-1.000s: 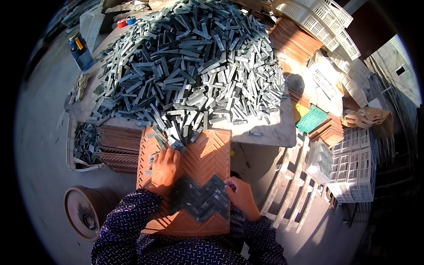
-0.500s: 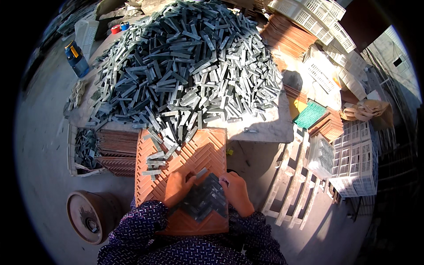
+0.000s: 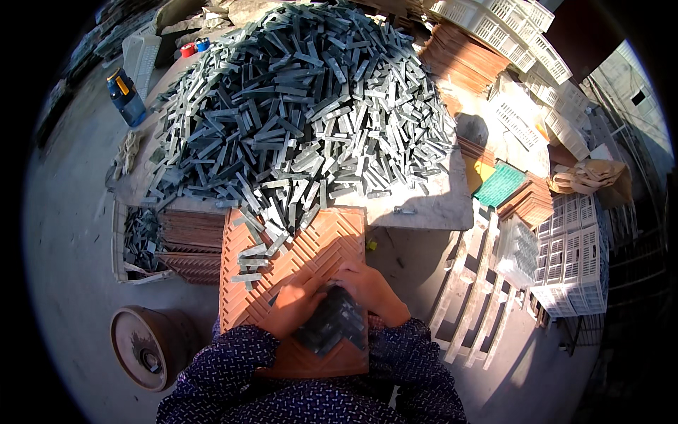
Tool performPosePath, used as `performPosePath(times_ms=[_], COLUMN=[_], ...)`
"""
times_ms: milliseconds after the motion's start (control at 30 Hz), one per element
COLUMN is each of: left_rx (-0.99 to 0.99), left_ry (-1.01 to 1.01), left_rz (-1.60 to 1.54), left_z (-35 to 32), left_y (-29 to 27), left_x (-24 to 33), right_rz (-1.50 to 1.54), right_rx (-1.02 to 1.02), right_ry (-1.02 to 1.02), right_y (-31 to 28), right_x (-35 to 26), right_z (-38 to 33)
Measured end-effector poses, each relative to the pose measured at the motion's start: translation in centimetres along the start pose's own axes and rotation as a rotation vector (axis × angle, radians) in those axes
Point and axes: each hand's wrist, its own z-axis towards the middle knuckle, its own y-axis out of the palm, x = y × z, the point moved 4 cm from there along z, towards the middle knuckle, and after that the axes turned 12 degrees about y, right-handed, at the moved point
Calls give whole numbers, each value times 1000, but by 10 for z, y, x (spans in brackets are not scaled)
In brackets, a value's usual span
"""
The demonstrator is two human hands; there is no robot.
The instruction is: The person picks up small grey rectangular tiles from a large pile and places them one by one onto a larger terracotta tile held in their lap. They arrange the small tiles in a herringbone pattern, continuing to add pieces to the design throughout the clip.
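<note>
An orange tray with herringbone grooves [image 3: 332,237] lies in front of me. Dark stone strips [image 3: 332,324] fill a herringbone patch in its near part. My left hand [image 3: 295,305] is closed over the left edge of this patch, its fingertips at a small stone strip. From the right, my right hand [image 3: 373,288] reaches over the top of the patch, fingers bent and pinched, almost meeting the left fingers. What the right fingertips hold is hidden. Several loose strips [image 3: 253,263] lie on the tray's left side, beside the big pile of stone strips [image 3: 282,113].
The pile covers a table [image 3: 431,208]. A crate of strips and orange trays [image 3: 187,237] stands left, above a round brown drum [image 3: 145,350]. A wooden pallet [image 3: 466,297] and white plastic crates [image 3: 572,254] stand right. A blue bottle [image 3: 127,99] is far left.
My right hand has moved left and away from me, toward the left hand. The left hand has shifted slightly right, and the strip that stuck out from its fingers is now mostly covered.
</note>
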Motion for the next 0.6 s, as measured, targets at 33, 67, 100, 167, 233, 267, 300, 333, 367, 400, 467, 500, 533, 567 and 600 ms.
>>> performPosePath(times_ms=[33,67,100,167,233,267,300,333,367,400,467,500,533,567,600], left_rx=[-41,-80,-111,-172,-99,-62,-52,-42,-33,-33,-31,-12,7,26,-5], left_ry=[7,8,-18,-69,12,53,71,90,107,117,141,166,191,212,213], left_rz=[34,70,79,97,136,156,157,159,161,174,197,216,235,261,269], left_z=[-1,-4,-7,-12,-10,-10,-10,-9,-10,-10,-12,-10,-8,-7,-9], left_y=[1,1,2,7,7,7,6,6,5,4,3,2,1,-2,-3], left_x=[0,-2,-5,-13,-11,-10,-9,-9,-9,-10,-12,-10,-8,-5,-6], right_rz=[-47,-46,-46,-20,33,43,54,64,53,43,39,46,52,105,157], right_rx=[-28,-34,-40,-35,-14,-16,-18,-19,-19,-19,-25,-32,-39,16,70], right_ry=[-26,-19,-12,-20,-53,-35,-17,1,0,-2,-8,-13,-17,19,56], right_y=[3,4,7,8,7,10,13,15,16,17,18,16,14,9,2], right_x=[5,4,2,2,5,7,10,12,11,9,8,9,10,9,7], right_z=[2,6,10,17,21,21,22,22,23,26,29,30,31,32,33])
